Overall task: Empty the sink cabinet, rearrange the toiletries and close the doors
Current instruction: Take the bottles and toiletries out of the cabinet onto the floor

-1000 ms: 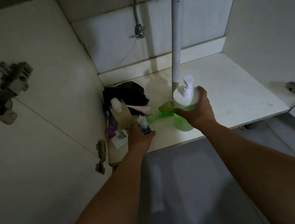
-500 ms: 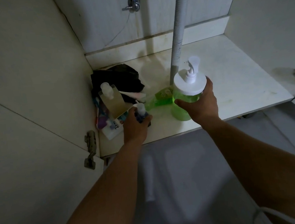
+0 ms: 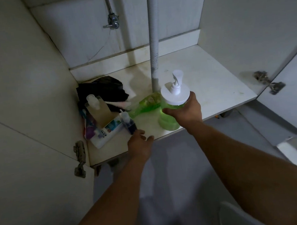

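My right hand (image 3: 184,109) grips a green pump bottle (image 3: 169,110) with a white pump top, standing near the front edge of the cabinet floor (image 3: 203,76). My left hand (image 3: 139,141) hovers at the front edge with fingers relaxed, just in front of a small blue bottle (image 3: 129,122) with a white cap, which stands on its own. Left of that bottle lie a white toothpaste box (image 3: 106,133), a tan refill pouch (image 3: 99,112) and toothbrushes (image 3: 87,124). A green bottle (image 3: 143,105) lies on its side behind.
A black plastic bag (image 3: 101,89) fills the back left corner. A white drain pipe (image 3: 153,41) runs down to the floor middle. A metal valve (image 3: 113,22) sticks out of the back wall. Both doors stand open, with hinges at left (image 3: 79,158) and right (image 3: 268,81).
My left hand has let go of the small blue bottle and drawn back toward the front edge. My right hand keeps its hold on the green pump bottle. The camera has tilted.
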